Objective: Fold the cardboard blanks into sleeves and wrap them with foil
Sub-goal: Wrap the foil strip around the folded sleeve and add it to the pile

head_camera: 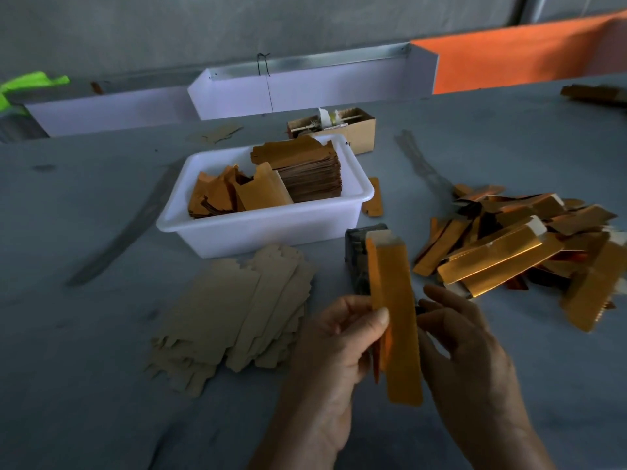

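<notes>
Gold foil sleeve (pixel 395 320) held upright above the grey tabletop (pixel 101 385), caught in the grip of the left hand (pixel 334 351): thumb (pixel 376 318) pressed across its front face, fingers curled behind, pinching it near mid-length. Right hand (pixel 464 347) just beside the sleeve's right edge, fingers loosely spread and slightly bent, fingertips near or perhaps brushing the edge; contact not clear. Sleeve's upper end showing pale cardboard above the foil.

Left of the grip, flat on the tabletop, a fanned stack of plain cardboard blanks (pixel 237 320). Beyond the grip, a white plastic tub (pixel 264 228) holding a tall pile of brown blanks and loose gold foil pieces (pixel 234 195). Right of the grip, a heap of finished foil-wrapped sleeves (pixel 515 252). Directly behind the held sleeve, a small dark block (pixel 356 256), too dim to identify. Further back, a small cardboard box (pixel 342 128).
</notes>
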A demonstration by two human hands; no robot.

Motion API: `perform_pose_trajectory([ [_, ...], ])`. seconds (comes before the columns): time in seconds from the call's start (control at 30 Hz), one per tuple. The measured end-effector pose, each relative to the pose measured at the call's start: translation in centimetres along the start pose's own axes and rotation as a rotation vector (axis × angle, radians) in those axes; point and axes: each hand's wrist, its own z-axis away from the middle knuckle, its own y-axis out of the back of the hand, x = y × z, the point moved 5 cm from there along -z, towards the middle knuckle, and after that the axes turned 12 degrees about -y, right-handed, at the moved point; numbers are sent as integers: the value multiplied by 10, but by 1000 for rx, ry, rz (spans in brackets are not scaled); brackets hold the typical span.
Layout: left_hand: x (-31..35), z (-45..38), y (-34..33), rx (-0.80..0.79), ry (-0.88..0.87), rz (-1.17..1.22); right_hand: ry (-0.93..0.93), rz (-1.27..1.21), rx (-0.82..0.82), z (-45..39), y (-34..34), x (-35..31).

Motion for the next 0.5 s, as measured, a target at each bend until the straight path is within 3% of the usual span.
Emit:
perform_pose_trajectory([
  [0.23, -2, -6, 0, -47, -40, -289, 114, 1, 54, 4, -2, -6],
  [0.37, -3, -6, 1, -28, -27, -299, 159, 68, 67, 2, 0, -9],
  [0.5, 0, -6, -2, -32, -1, -257, 162, 28, -27, 0, 7, -8],
])
